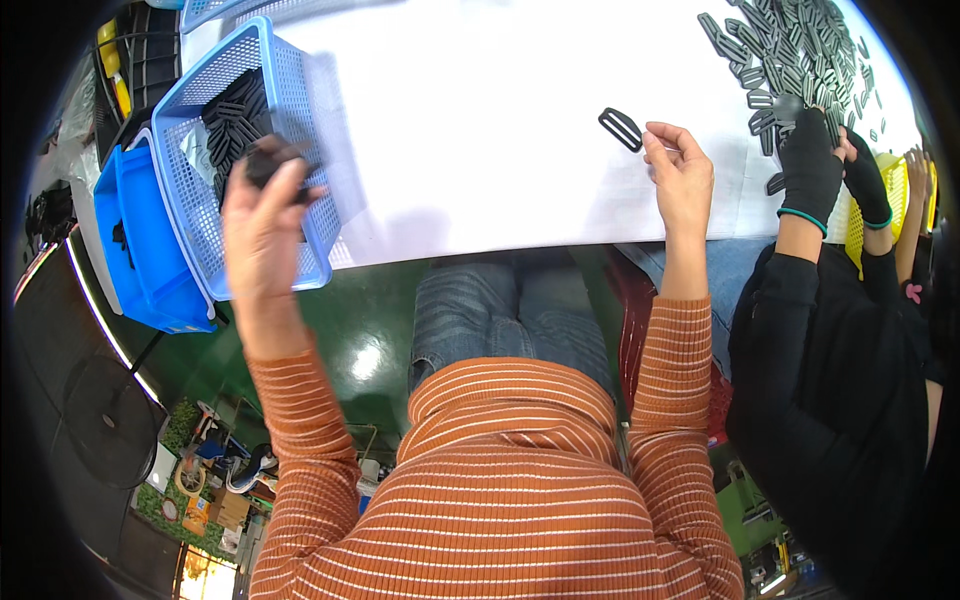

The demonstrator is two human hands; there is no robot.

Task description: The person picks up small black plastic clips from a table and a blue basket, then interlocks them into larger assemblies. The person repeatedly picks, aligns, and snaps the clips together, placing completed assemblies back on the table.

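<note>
1. The person's left hand (262, 220), blurred, is closed around a small clump of black plastic pieces (272, 165); their number cannot be told.
2. It is above the near right part of a light-blue perforated plastic basket (292, 90) on the left, in which many flat black slotted buckles (238, 115) lie heaped.
3. The right hand (685, 180), well apart from the left, has thumb and forefinger at the near right end of a single black plastic slotted buckle (621, 130); whether they pinch it or only touch it, I cannot tell.
4. That buckle is over the right half of the white-covered table (470, 130).
5. At the far right is a loose pile of similar black buckles (800, 50), with a co-worker's black fingerless-gloved hand (808, 170) at its near edge.
6. A bright-blue plastic bin (150, 250) stands just left of the basket.
</note>
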